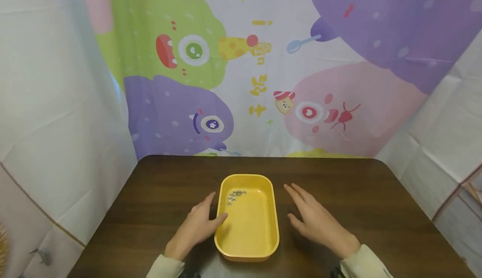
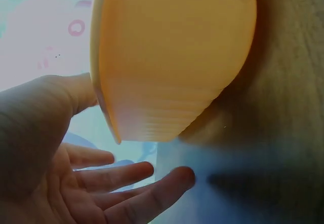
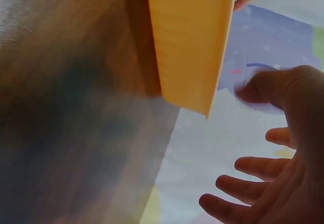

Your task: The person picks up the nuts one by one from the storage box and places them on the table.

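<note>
Since the table (image 1: 169, 181) bears the yellow tray (image 1: 250, 227) of beads (image 1: 239, 193), left grip (image 1: 196, 225) wide at rim; right grip (image 1: 318, 221) wide, apart.

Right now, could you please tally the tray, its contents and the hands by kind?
Yellow tray: 1
Small shiny pieces: at least 5, too clustered for an exact count
Hands: 2
Total: at least 8

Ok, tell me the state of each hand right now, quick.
Left hand: open, at the side of the yellow tray, not gripping it.
Right hand: open, holding nothing, apart from the tray.
</note>
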The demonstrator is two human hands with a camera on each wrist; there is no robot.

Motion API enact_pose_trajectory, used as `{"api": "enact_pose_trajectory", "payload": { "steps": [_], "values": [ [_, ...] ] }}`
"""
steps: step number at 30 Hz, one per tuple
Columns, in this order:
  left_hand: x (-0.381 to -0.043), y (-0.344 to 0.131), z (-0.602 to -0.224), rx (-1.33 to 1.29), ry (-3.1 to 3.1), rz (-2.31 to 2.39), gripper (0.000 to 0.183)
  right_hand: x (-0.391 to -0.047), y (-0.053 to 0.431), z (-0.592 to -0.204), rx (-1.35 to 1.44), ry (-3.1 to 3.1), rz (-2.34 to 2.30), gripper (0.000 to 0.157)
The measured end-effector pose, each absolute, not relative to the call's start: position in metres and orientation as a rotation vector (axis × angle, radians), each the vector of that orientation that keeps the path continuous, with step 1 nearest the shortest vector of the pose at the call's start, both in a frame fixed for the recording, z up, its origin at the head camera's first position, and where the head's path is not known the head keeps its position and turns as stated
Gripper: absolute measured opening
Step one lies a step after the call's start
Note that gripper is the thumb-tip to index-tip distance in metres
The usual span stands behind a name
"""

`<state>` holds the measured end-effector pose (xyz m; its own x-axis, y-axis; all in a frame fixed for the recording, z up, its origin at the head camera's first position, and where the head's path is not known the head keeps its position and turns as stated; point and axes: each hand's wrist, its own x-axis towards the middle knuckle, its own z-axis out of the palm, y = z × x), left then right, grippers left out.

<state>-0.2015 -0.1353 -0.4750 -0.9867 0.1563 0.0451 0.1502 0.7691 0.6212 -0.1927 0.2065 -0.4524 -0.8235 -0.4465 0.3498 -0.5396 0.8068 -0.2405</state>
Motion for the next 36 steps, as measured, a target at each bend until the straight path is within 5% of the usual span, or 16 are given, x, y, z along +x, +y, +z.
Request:
{"api": "enact_pose_trajectory", "payload": {
  "steps": [11,36],
  "values": [
    [-0.204,-0.134,-0.468,0.282,2.923,0.985,0.025,-0.206,0.195,-0.439,0.858,-2.679,0.454,0.072],
    [-0.227,-0.153,-0.47,0.682,2.791,0.937,0.037,-0.221,0.162,-0.417,1.034,-2.681,0.433,0.071]
  ]
}}
